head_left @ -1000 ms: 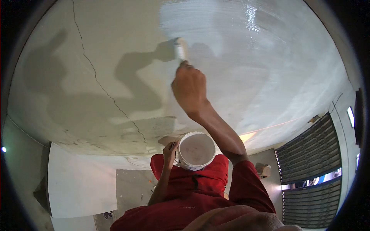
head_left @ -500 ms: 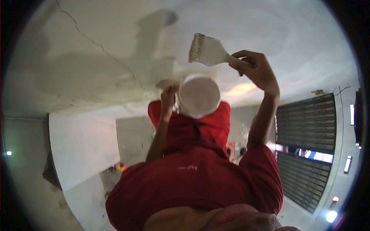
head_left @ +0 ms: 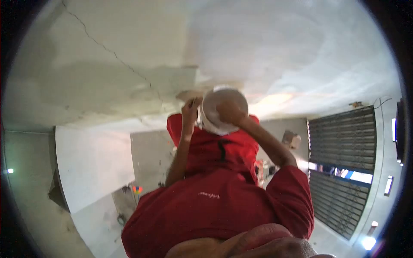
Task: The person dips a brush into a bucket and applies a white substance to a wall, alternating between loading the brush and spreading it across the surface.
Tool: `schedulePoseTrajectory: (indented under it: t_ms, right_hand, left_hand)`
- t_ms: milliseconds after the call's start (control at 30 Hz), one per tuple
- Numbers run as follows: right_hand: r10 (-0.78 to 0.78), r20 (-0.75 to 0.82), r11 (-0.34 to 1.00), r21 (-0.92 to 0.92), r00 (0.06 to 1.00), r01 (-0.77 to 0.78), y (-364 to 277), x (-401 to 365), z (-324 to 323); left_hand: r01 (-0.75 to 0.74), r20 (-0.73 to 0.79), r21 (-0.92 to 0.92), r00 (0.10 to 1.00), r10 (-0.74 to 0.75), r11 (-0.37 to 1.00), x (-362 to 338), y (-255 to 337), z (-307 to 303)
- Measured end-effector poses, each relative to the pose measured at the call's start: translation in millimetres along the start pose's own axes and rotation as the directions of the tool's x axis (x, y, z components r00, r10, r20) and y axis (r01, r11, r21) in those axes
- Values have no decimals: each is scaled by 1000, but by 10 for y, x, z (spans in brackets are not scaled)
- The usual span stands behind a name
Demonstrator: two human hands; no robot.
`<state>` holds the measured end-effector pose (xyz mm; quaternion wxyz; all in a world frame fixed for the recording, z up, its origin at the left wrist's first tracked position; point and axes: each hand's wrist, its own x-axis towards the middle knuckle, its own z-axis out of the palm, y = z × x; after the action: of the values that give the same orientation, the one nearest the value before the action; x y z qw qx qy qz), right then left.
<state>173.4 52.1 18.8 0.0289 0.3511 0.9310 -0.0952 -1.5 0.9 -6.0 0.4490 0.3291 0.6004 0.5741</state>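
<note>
One bucket (head_left: 210,121), two hands, one long crack (head_left: 112,52) and one shutter (head_left: 343,142) are in view.

The bucket is white and round, and sits just above the middle of the frame, with its mouth facing the camera. The left hand (head_left: 189,111) is closed on its left side, fingers wrapped at the rim. The right hand (head_left: 231,112) lies across the bucket's mouth, covering its lower right part, with the knuckles toward the camera. Its fingers look curled, but whether they grip anything cannot be told. So the bucket lies between the two hands, touching both, in front of the chest of a red shirt (head_left: 215,195) that fills the lower middle.

Behind them a pale ceiling (head_left: 266,47) spans the top of the frame. It is duller and greyer at the left, where the crack runs from the upper left toward the centre, and whiter at the upper right. A white wall (head_left: 92,163) stands at the lower left, and the dark slatted shutter at the right.
</note>
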Motion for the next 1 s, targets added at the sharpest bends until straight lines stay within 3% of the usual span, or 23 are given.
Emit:
schedulePoseTrajectory:
  t_ms: [67,167,233,300,333,367,400,467,500,567,700,800,933,1000]
  right_hand:
    - [18,66,1000,1,998,-18,-65,-9,-165]
    - [-125,-162,992,-49,979,118,-80,-190,-659]
    - [-162,-166,943,265,973,203,-47,-416,-1397]
    - [18,-376,887,433,926,159,-191,-963,-2410]
    - [145,-504,916,395,852,78,-315,-1262,-2804]
    - [280,-708,948,309,648,-72,-601,-1552,-3114]
    - [197,-842,980,175,501,-91,-736,-1802,-3335]
    - [-182,-914,968,-232,363,-98,-821,-2164,-3584]
    - [-341,-859,909,-405,381,-100,-815,-2251,-3676]
    - [-476,-742,811,-578,472,-92,-749,-2317,-3782]
    - [-516,-668,748,-657,536,-99,-646,-2409,-3792]
    - [-527,-647,732,-675,551,-93,-624,-2443,-3858]
    - [-531,-635,721,-686,561,-95,-607,-2490,-3901]
    - [-524,-638,729,-679,565,-90,-551,-2527,-3910]
  left_hand:
    - [23,22,-43,1000,-22,999,-59,90,8]
    - [119,64,-45,991,-116,992,-73,160,-7]
    - [130,71,-45,989,-126,991,-68,199,2]
    - [110,73,-82,992,-104,991,-79,148,-2]
    - [89,72,-83,994,-84,993,-98,191,0]
    - [96,65,-74,994,-91,993,-103,187,-7]
    - [105,58,-67,993,-101,992,-108,179,-12]
    - [135,57,-52,990,-132,989,-120,232,-9]
    - [143,52,-58,989,-140,988,-109,227,1]
    - [163,44,-59,986,-161,985,-90,181,-13]
    - [40,19,-65,999,-38,997,49,43,28]
    - [129,14,-35,992,-128,991,-51,122,1]
    - [98,13,-12,995,-97,995,-47,131,13]
    - [-111,41,-23,993,112,994,-50,-70,-119]
